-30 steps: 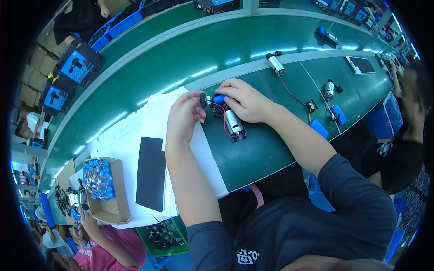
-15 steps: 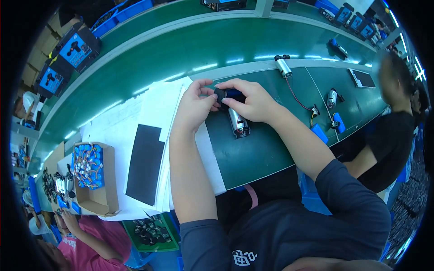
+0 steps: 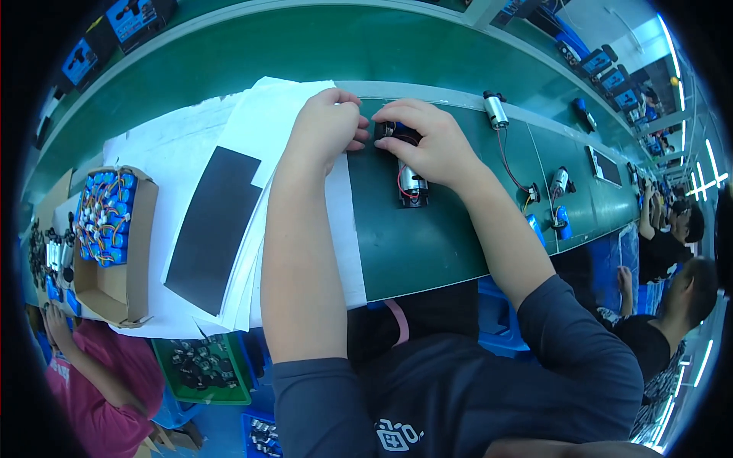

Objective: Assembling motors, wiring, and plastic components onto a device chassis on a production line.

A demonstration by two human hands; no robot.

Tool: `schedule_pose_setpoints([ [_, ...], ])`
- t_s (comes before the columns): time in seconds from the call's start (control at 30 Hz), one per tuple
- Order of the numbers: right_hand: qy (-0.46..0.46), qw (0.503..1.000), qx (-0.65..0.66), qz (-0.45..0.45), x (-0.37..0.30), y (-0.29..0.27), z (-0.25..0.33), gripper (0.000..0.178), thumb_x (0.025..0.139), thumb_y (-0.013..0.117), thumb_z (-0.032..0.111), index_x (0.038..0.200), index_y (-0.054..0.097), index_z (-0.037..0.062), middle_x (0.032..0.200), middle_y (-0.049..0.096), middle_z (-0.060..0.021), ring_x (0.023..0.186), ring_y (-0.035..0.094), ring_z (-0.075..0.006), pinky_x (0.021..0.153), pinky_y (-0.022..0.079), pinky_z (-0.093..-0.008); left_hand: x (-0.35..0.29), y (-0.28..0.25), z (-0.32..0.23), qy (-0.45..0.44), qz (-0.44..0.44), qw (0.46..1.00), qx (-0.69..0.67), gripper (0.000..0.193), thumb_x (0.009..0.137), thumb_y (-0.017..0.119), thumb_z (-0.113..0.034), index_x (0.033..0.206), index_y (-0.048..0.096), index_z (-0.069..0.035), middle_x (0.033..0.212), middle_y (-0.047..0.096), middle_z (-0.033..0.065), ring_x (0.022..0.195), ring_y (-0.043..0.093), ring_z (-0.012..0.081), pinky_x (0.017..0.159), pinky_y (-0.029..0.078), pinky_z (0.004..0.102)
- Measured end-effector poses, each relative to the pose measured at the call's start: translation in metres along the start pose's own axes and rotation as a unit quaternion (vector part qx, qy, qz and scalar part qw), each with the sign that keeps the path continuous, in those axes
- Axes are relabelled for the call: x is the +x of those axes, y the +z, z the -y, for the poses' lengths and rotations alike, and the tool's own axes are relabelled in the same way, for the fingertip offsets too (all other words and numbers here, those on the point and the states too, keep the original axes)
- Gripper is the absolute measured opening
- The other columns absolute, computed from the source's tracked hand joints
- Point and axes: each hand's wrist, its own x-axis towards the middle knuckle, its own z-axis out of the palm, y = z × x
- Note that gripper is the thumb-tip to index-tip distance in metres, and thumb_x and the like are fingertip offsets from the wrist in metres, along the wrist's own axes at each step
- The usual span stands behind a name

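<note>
Black part (image 3: 386, 131) clamped in its grip, my right hand (image 3: 437, 141) partly covers a silver motor (image 3: 413, 182) on the green surface (image 3: 427, 252); the motor's long axis runs away from me, wired end nearest my body. My left hand (image 3: 324, 126) curls just beside; whether it grips anything, I cannot tell.

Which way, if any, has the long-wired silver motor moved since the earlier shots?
No: the long-wired silver motor sits just left of the table seam, as before; only the view shifted.
</note>
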Motion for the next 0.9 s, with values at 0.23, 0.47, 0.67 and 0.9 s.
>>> schedule_pose_setpoints([
  [0.23, -0.029, 0.999, -0.042, -0.013, 0.003, 0.004, 0.0, 0.026, 0.079, 0.073, 0.008, 0.104, 0.07, 0.0054, 0.109, 0.07, -0.0094, 0.102, 0.065, -0.0254, 0.088, 0.052, -0.0346, 0.009, -0.007, 0.006, 0.027, -0.079, 0.995, -0.054, 0.031, 0.089, 0.045, -0.011, 0.112, 0.06, 0.004, 0.096, 0.063, 0.016, 0.08, 0.065, 0.0226, 0.068, 0.054, 0.0343],
  [0.47, 0.047, 0.999, 0.014, -0.006, 0.006, 0.008, 0.002, 0.019, 0.084, 0.067, 0.005, 0.104, 0.07, 0.0047, 0.11, 0.07, -0.0089, 0.101, 0.066, -0.0246, 0.089, 0.052, -0.0338, 0.006, -0.004, 0.007, 0.049, -0.04, 0.998, -0.006, 0.031, 0.087, 0.044, -0.009, 0.109, 0.06, 0.005, 0.096, 0.064, 0.0164, 0.078, 0.065, 0.0226, 0.067, 0.054, 0.0342],
  [0.67, 0.024, 1.0, 0.014, -0.013, 0.008, 0.018, 0.002, 0.019, 0.085, 0.066, 0.004, 0.103, 0.07, 0.0048, 0.109, 0.07, -0.0092, 0.1, 0.066, -0.0237, 0.089, 0.052, -0.0331, 0.006, -0.009, 0.01, 0.052, -0.056, 0.997, -0.019, 0.031, 0.086, 0.043, -0.009, 0.109, 0.059, 0.005, 0.096, 0.065, 0.0173, 0.077, 0.066, 0.0221, 0.066, 0.054, 0.0341],
  [0.9, -0.023, 0.999, -0.028, -0.029, 0.01, 0.02, 0.005, 0.019, 0.085, 0.067, 0.005, 0.103, 0.07, 0.0044, 0.107, 0.07, -0.0096, 0.099, 0.066, -0.0236, 0.087, 0.053, -0.033, 0.009, -0.006, 0.012, 0.06, -0.032, 0.998, -0.005, 0.031, 0.086, 0.043, -0.009, 0.107, 0.06, 0.006, 0.094, 0.065, 0.0171, 0.076, 0.066, 0.0213, 0.066, 0.054, 0.0328],
])
